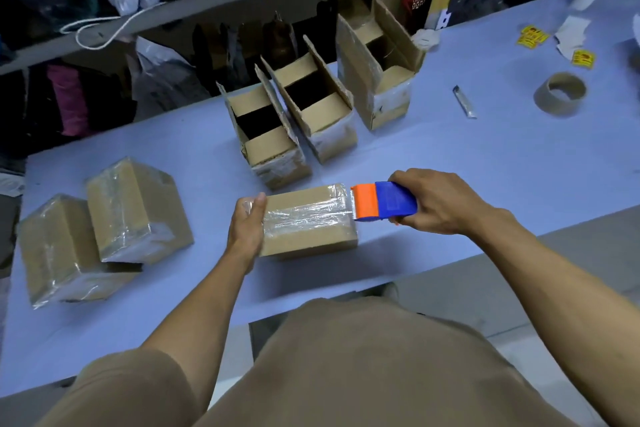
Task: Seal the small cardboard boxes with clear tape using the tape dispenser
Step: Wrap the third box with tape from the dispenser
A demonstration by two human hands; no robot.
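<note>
The right hand point(438, 203) grips the tape dispenser point(384, 201) by its blue body, fingers curled over the top and thumb wrapped beneath. The dispenser's orange front edge touches the right end of the closed box point(308, 222), which lies on the pale blue table point(485, 156) directly in front of the person. A strip of clear tape point(304, 218) runs lengthwise along the top of this box, from the left end to the dispenser's mouth.

The left hand point(247, 224) holds the box's left end — palm flat against the end face, thumb up over the top edge, pressing on the tape. The remaining fingers are hidden behind the box, so their curl cannot be told.

Two taped boxes point(104, 229) lie to the left on the table, touching each other, the farther one tilted and leaning on the nearer.

Three open boxes point(311, 104) stand in a row beyond the closed box — flaps raised, dark interiors showing, clear tape visible low on their near faces.

To the right, well apart, rest an empty cardboard tape core point(560, 94), a small grey stick-shaped item point(464, 101) and several yellow labels point(533, 35).
</note>
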